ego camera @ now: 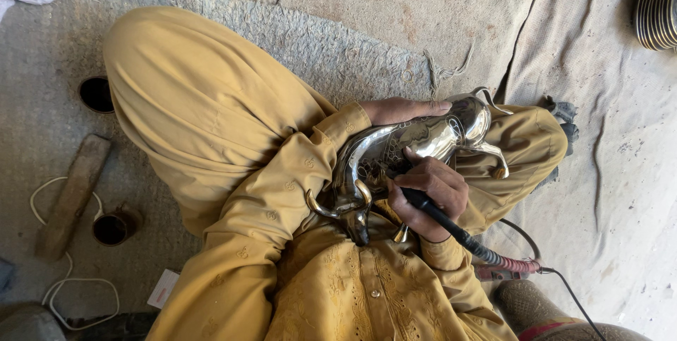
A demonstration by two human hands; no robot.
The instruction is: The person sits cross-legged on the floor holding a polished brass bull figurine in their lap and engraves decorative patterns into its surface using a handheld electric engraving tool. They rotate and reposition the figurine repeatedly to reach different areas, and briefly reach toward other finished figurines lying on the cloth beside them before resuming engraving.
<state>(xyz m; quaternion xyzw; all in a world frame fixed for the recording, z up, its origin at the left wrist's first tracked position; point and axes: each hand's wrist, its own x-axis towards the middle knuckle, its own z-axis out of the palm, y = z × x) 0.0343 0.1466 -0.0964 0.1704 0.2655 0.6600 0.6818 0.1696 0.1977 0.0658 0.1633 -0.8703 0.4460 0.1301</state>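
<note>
From the head camera we see the polished metal animal figure [416, 145] lying across our lap. Our left hand [403, 110] presses flat and open on its back; our right hand [430, 196] grips the corded engraving pen [451, 228]. It looks hard, heavy, slippery: best steadied by body or horns.

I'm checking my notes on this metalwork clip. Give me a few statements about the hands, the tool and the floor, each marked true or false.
1. The right hand grips a black corded pen-shaped engraving tool. True.
2. The left hand rests flat on the shiny silver animal-shaped metal figure. True.
3. The figure stands on the floor. False: it lies across the person's lap.
4. The tool's cord is cut off at the handle. False: a black cable runs away from it.
5. A long wooden block lies on the grey mat. True.
</note>
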